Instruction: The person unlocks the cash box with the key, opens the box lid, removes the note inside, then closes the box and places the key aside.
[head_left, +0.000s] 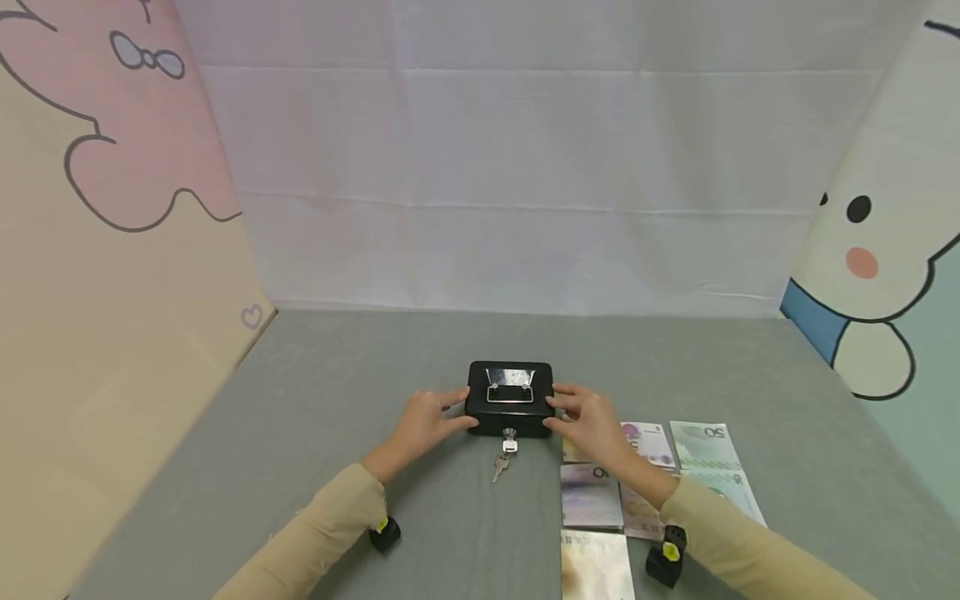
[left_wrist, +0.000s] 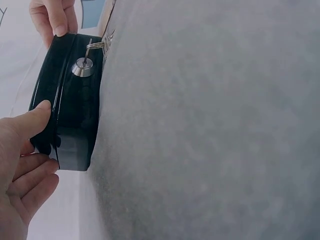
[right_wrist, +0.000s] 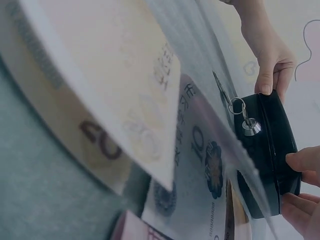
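Note:
A small black cash box (head_left: 510, 417) with a silver folding handle (head_left: 511, 392) on its lid sits on the grey table, lid down. A key stands in the round lock (left_wrist: 82, 67) on its front, and a second key (head_left: 501, 465) hangs from the ring. My left hand (head_left: 422, 423) grips the box's left end, thumb on the lid's edge and fingers against the side in the left wrist view. At the opposite end, my right hand (head_left: 588, 421) holds the box with thumb and fingers. Parts of the fingertips are hidden behind the box.
Banknotes in several stacks lie to the right, under and around my right forearm: a purple stack (head_left: 591, 496), green notes (head_left: 705, 446) and a pale yellowish stack (head_left: 596, 567) near the front. A white cloth (head_left: 525, 167) hangs behind the table, with cartoon-printed panels on both sides.

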